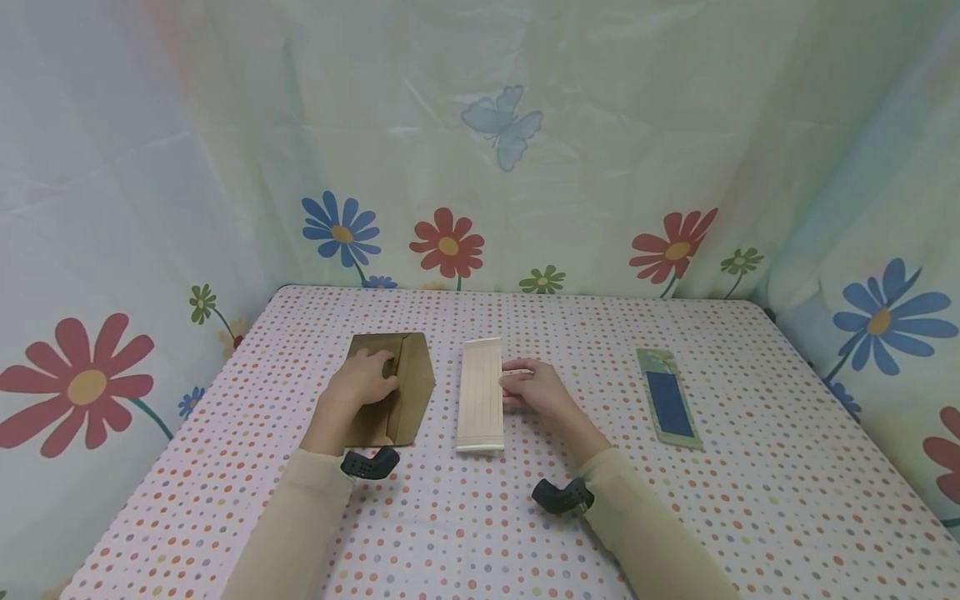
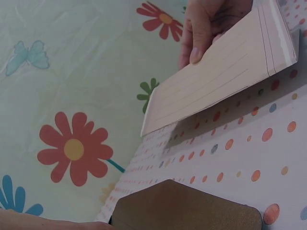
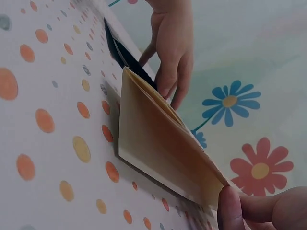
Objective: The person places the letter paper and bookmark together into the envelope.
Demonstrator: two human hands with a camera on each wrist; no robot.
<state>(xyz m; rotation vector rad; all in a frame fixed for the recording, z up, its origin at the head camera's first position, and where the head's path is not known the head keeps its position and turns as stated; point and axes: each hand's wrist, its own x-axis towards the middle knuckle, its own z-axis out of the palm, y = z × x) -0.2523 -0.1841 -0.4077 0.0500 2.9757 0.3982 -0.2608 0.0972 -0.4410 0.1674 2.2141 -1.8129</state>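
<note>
My right hand [image 1: 538,389] pinches the right edge of a folded sheet of cream lined letter paper [image 1: 481,392] between thumb and fingers. The paper [image 2: 216,72] is tilted, one side raised above the cloth. In the right wrist view its folded layers [image 3: 158,134] show, with my right thumb [image 3: 230,206] on the edge. To the left, a brown envelope [image 1: 412,383] lies with its pointed flap opened out to the right. My left hand [image 1: 363,379] rests on the envelope, its fingers extended down onto it in the right wrist view.
A narrow green piece with a dark blue panel [image 1: 670,398] lies to the right on the polka-dot tablecloth [image 1: 570,325]. A flowered curtain [image 1: 585,200] hangs around the table's back and sides. A black wrist camera [image 1: 564,496] sits on each sleeve.
</note>
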